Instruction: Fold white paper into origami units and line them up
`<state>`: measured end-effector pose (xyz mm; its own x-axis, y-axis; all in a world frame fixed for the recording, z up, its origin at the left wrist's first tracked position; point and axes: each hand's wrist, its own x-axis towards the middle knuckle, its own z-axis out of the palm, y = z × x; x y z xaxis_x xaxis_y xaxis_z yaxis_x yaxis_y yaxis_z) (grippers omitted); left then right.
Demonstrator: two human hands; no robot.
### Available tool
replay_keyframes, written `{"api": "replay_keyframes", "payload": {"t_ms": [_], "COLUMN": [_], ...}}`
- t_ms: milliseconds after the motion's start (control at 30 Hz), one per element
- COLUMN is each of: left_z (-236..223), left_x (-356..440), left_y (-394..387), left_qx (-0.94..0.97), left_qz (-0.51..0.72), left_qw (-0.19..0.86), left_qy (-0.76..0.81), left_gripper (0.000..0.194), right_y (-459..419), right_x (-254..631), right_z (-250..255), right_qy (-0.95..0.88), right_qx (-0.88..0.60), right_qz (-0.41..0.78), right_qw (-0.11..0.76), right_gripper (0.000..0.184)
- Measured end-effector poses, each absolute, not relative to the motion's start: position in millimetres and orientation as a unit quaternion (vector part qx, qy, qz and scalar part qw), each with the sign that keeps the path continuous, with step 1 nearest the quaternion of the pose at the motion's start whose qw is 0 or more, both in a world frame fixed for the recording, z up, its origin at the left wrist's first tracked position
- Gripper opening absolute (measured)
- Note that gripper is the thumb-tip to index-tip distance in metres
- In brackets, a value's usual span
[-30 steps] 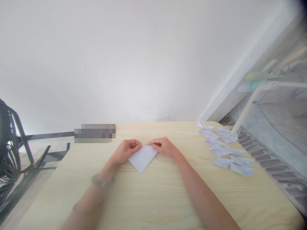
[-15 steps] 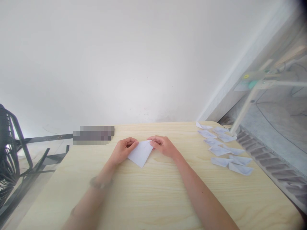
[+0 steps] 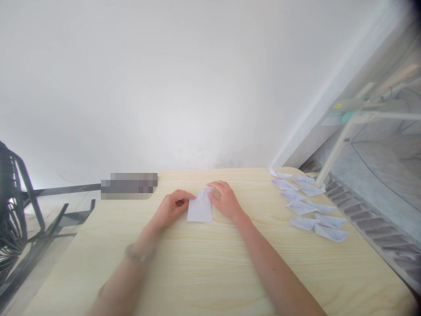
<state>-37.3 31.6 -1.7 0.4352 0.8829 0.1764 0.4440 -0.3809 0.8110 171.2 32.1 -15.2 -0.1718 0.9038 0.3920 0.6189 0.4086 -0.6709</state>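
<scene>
A small sheet of folded white paper point(image 3: 199, 210) lies at the middle of the table, its straight lower edge facing me and creases near its narrower top. My left hand point(image 3: 173, 208) is closed in a pinch at the paper's upper left edge, thumb on top and the other fingers curled. On the other side, my right hand point(image 3: 226, 199) has its thumb against the right edge and its index finger at the top corner, gripping the paper between them. Part of the paper's left edge is hidden under the left fingers.
Several folded white paper boats point(image 3: 301, 206) stand in rows at the table's right side. A pixelated dark patch point(image 3: 128, 186) covers something at the back left corner. The wooden table point(image 3: 204, 272) meets a white wall point(image 3: 197, 87). A black chair point(image 3: 19, 197) stands to the left.
The paper has turned, so a straight edge rather than a corner now faces me. My right thumb and index finger have spread wider around its top right. The paper boats have not moved.
</scene>
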Motion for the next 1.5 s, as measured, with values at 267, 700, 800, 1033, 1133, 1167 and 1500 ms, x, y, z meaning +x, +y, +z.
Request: {"api": "replay_keyframes", "payload": {"t_ms": [267,700,800,1033,1133,1167,1500], "left_z": [-12,-5,-6,-5,-5,-5,-5], "left_x": [-39,-28,-25,-23,-23,-23,-24], "left_y": [39,25,24,21,20,19,20], "left_qx": [0.811,0.889,0.894,0.89,0.886,0.884,0.881], "left_qz": [0.326,0.191,0.181,0.178,0.186,0.191,0.193], "left_qw": [0.179,0.051,0.046,0.034,0.038,0.04,0.045], "left_qy": [0.451,0.413,0.407,0.418,0.424,0.425,0.43], "left_gripper": [0.023,0.033,0.034,0.033,0.034,0.034,0.035], "right_y": [24,34,36,37,36,36,37], "right_x": [169,169,168,174,184,188,191], "right_z": [-7,-19,-22,-20,-14,-12,-10], "right_qy": [-0.832,-0.759,-0.726,-0.73,-0.778,-0.786,-0.799], "right_qx": [-0.422,-0.548,-0.586,-0.56,-0.484,-0.472,-0.469], "right_qz": [0.163,0.145,0.131,0.143,0.212,0.228,0.231], "right_qw": [0.322,0.322,0.335,0.363,0.34,0.328,0.296], "right_gripper": [0.026,0.022,0.023,0.017,0.016,0.016,0.014]}}
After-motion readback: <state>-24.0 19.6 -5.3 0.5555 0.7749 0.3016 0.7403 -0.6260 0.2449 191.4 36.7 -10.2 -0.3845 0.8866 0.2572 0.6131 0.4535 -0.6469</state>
